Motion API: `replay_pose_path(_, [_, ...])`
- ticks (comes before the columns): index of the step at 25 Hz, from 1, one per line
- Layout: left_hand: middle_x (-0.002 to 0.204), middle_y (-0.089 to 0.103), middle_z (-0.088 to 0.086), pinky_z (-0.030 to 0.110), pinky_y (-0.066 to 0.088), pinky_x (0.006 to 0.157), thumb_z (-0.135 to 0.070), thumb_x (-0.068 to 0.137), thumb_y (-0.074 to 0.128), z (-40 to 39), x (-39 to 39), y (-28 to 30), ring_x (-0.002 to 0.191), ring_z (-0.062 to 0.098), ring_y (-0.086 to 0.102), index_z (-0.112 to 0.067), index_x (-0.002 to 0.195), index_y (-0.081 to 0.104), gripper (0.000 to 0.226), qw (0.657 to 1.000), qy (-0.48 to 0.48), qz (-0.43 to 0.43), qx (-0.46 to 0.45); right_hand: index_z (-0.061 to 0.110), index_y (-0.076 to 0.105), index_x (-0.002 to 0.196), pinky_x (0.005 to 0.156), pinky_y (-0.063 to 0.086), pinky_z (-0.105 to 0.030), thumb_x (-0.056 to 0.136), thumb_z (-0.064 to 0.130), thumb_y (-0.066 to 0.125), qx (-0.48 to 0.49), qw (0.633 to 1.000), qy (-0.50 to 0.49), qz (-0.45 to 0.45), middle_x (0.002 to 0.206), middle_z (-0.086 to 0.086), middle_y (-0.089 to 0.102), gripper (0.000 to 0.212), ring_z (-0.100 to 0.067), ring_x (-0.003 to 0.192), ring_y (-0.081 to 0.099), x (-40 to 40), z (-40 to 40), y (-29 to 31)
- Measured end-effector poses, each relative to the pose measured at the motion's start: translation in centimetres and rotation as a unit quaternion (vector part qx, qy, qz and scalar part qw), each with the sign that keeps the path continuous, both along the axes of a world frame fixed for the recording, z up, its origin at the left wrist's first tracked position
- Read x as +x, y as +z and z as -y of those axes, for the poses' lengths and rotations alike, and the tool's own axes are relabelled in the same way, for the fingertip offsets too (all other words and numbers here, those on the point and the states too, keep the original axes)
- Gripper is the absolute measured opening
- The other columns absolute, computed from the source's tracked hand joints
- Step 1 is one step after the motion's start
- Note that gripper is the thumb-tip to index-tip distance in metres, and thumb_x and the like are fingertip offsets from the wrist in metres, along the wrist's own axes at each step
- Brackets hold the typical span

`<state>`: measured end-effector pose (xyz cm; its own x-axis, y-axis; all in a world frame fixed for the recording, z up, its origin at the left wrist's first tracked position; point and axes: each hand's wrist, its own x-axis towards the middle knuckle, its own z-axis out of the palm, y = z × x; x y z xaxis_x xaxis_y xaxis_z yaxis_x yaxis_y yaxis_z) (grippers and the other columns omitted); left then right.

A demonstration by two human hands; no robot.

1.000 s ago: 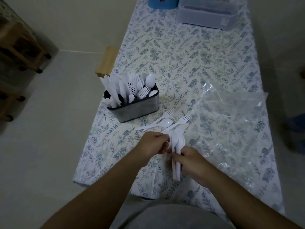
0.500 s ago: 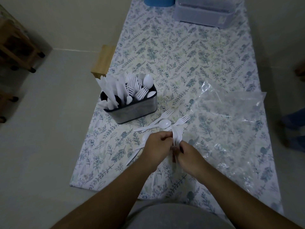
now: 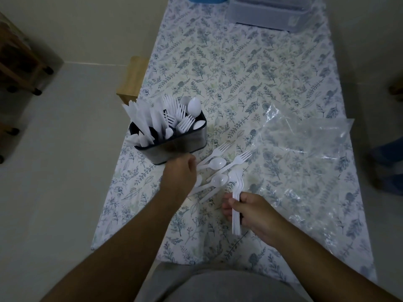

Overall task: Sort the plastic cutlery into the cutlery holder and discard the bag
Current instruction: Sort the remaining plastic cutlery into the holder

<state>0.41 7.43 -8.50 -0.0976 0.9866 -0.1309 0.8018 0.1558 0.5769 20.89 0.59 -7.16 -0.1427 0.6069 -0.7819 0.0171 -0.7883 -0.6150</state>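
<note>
Our right hand (image 3: 250, 211) grips stacked forks (image 3: 236, 205); our left hand (image 3: 180, 174), grip seemingly hidden, could knock loose spoons (image 3: 214, 163) off the table's left edge.

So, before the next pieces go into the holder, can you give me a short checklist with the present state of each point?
1. Right hand grips the stacked forks firmly: ok.
2. Left hand is free for the loose cutlery: cannot tell, its fingers are hidden.
3. Cutlery holder stands upright on the table: ok.
4. Fork compartment has room: cannot tell, it looks crowded.
5. All pieces off the table: not ok, loose spoons and loose forks remain.
6. Plastic bag discarded: not ok, it lies on the table.
</note>
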Motion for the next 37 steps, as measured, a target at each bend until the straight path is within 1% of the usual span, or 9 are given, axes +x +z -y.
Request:
replay_pose_path(6, [0.102, 0.065, 0.006, 0.036, 0.053, 0.082, -0.03, 0.09, 0.07, -2.5, 2.7, -1.3, 0.095, 0.024, 0.064, -0.015, 0.1, 0.071, 0.018, 0.995, -0.044, -0.068, -0.06, 0.02, 0.069, 0.11, 0.079, 0.06, -0.034, 0.102, 0.016, 0.057, 0.0, 1.0, -0.014, 0.005, 0.106, -0.002, 0.079, 0.015, -0.015, 0.093, 0.077, 0.2, -0.4, 0.7])
replay_pose_path(12, [0.086, 0.07, -0.005, 0.027, 0.053, 0.066, -0.026, 0.092, 0.069, -1.3, 3.0, 1.4, 0.078, 0.013, 0.066, -0.021, 0.081, 0.065, 0.012, 0.999, 0.031, 0.042, -0.006, 0.012, 0.069, 0.119, 0.086, 0.06, -0.043, 0.103, 0.014, 0.054, 0.032, 0.995, -0.099, -0.013, 0.109, -0.007, 0.075, 0.021, -0.019, 0.102, 0.073, 1.4, -1.1, 0.9])
replay_pose_path(14, [0.085, 0.071, -0.009, 0.023, 0.049, 0.065, -0.025, 0.094, 0.067, -0.4, 3.7, 3.0, 0.077, 0.008, 0.065, -0.022, 0.086, 0.067, 0.008, 0.987, 0.056, 0.149, -0.021, 0.013, 0.07, 0.119, 0.09, 0.06, -0.046, 0.103, 0.013, 0.054, 0.055, 0.991, -0.121, -0.028, 0.108, -0.008, 0.073, 0.023, -0.019, 0.1, 0.072, 1.7, -1.4, 1.2])
replay_pose_path(17, [0.087, 0.076, -0.003, 0.018, 0.047, 0.062, -0.02, 0.094, 0.067, 1.9, 5.8, 4.9, 0.068, 0.0, 0.066, -0.014, 0.092, 0.071, 0.008, 0.911, 0.075, 0.377, -0.15, 0.011, 0.068, 0.123, 0.083, 0.061, -0.04, 0.104, 0.011, 0.052, 0.077, 0.984, -0.137, -0.081, 0.112, -0.009, 0.074, 0.025, -0.02, 0.101, 0.073, 2.0, -1.8, 1.9])
replay_pose_path(20, [0.101, 0.077, -0.007, 0.017, 0.052, 0.061, -0.015, 0.096, 0.064, 4.0, 7.7, 4.6, 0.075, 0.004, 0.071, -0.009, 0.097, 0.072, 0.011, 0.877, 0.072, 0.431, -0.2, 0.01, 0.066, 0.124, 0.081, 0.061, -0.038, 0.104, 0.011, 0.051, 0.084, 0.981, -0.136, -0.11, 0.115, -0.013, 0.076, 0.025, -0.027, 0.106, 0.073, 2.2, -1.7, 2.2])
replay_pose_path(22, [0.1, 0.077, -0.01, 0.016, 0.053, 0.065, -0.016, 0.097, 0.063, 4.7, 8.6, 3.7, 0.078, 0.005, 0.071, -0.013, 0.095, 0.074, 0.012, 0.919, 0.032, 0.365, -0.144, 0.011, 0.066, 0.123, 0.081, 0.061, -0.038, 0.104, 0.011, 0.051, 0.079, 0.98, -0.142, -0.111, 0.115, -0.013, 0.076, 0.024, -0.03, 0.106, 0.073, 2.5, -1.3, 2.0])
replay_pose_path(25, [0.095, 0.073, -0.01, 0.011, 0.048, 0.068, -0.018, 0.093, 0.064, 4.3, 9.3, 2.8, 0.076, -0.001, 0.063, -0.019, 0.098, 0.077, 0.014, 0.98, -0.119, 0.157, -0.026, 0.006, 0.067, 0.121, 0.082, 0.061, -0.041, 0.104, 0.011, 0.051, 0.072, 0.984, -0.144, -0.081, 0.111, -0.016, 0.076, 0.024, -0.031, 0.102, 0.073, 3.4, -0.6, 1.4])
replay_pose_path(33, [0.106, 0.071, 0.008, 0.032, 0.052, 0.081, -0.015, 0.093, 0.063, -2.7, 9.5, -0.2, 0.101, 0.026, 0.067, -0.011, 0.113, 0.066, 0.021, 0.979, -0.163, -0.097, -0.073, 0.013, 0.074, 0.11, 0.083, 0.062, -0.042, 0.098, 0.015, 0.065, 0.027, 0.99, -0.14, -0.013, 0.107, -0.008, 0.077, 0.016, -0.025, 0.098, 0.074, 5.5, 0.6, 0.6])
replay_pose_path(37, [0.103, 0.072, 0.01, 0.032, 0.055, 0.076, -0.01, 0.096, 0.058, -3.1, 9.9, 0.4, 0.093, 0.024, 0.068, -0.013, 0.116, 0.065, 0.022, 0.987, -0.142, -0.055, -0.057, 0.012, 0.074, 0.111, 0.079, 0.06, -0.039, 0.098, 0.017, 0.064, 0.031, 0.991, -0.128, 0.011, 0.109, -0.008, 0.074, 0.017, -0.026, 0.1, 0.071, 6.0, 0.5, 0.9])
